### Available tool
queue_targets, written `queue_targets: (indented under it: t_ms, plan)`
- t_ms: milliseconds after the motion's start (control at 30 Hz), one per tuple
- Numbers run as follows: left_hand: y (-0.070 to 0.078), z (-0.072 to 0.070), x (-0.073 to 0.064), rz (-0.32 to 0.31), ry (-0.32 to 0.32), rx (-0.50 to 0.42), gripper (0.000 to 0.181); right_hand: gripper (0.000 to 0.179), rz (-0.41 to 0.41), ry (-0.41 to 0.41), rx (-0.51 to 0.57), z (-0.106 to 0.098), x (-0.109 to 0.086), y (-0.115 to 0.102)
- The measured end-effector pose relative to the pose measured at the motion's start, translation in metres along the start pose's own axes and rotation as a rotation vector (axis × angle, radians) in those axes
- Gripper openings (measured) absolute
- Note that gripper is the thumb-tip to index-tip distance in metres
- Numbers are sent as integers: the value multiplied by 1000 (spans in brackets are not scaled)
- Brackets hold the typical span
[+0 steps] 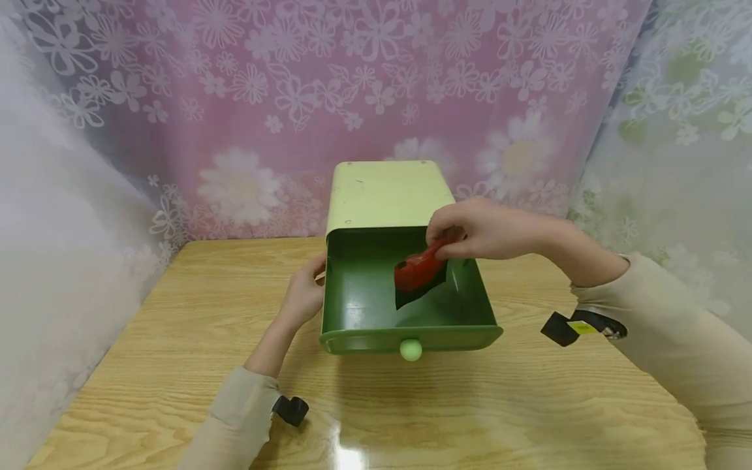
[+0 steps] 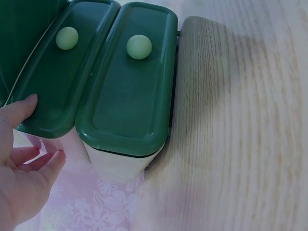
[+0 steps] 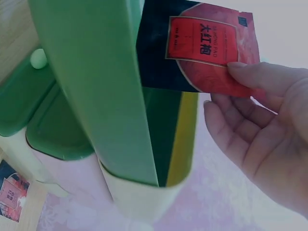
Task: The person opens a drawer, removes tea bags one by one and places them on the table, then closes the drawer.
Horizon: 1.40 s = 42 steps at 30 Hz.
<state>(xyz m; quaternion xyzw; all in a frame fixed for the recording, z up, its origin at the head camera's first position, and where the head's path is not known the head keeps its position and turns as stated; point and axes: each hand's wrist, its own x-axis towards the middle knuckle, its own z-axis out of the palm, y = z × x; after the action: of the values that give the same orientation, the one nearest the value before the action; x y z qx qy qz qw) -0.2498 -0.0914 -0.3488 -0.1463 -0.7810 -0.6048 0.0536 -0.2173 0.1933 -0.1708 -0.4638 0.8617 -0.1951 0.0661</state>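
At the left, the left hand (image 1: 302,290) rests along the left side of the pale yellow cabinet (image 1: 388,196), thumb forward by the edge of the middle drawer (image 2: 89,62), fingers loosely bent, no loose thing in its hold; whether those fingertips press the wall, I can't tell. Moving right, here's the top drawer (image 1: 358,341), pulled out toward the near side, its round knob (image 1: 410,350) pointing near. And over its opening, right of the middle, hangs the red and black packet (image 1: 417,271)! Its long axis slants from the far right, up at the fingers, down to the near left, so the free end points into the drawer; how deep that end reaches I can't tell. The packet lies well apart from the left hand, across the drawer's left wall; the right hand (image 1: 482,228) is the near one, indeed the holder, pinching one end between thumb and fingers from the far right. That makes the key relation packet to drawer: free end leading, opening beneath. A second packet (image 3: 12,195) lies on the bench (image 1: 176,359) beside the cabinet, shown only by the right wrist view.
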Motion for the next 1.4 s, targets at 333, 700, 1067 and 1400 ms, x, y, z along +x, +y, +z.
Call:
queue_targets:
  t_ms: [333, 700, 1067, 1400]
  plan:
    - [0, 0, 0, 0, -5, 6, 58, 15, 44, 287, 211, -22, -42, 16]
    - [1, -1, 1, 4, -3, 6, 58, 17, 188, 627, 449, -31, -79, 54]
    - [-2, -1, 3, 14, 2, 28, 57, 9, 363, 923, 800, 2, -101, 119]
    - [0, -2, 5, 26, 1, 27, 56, 28, 769, 774, 777, 48, -103, 181]
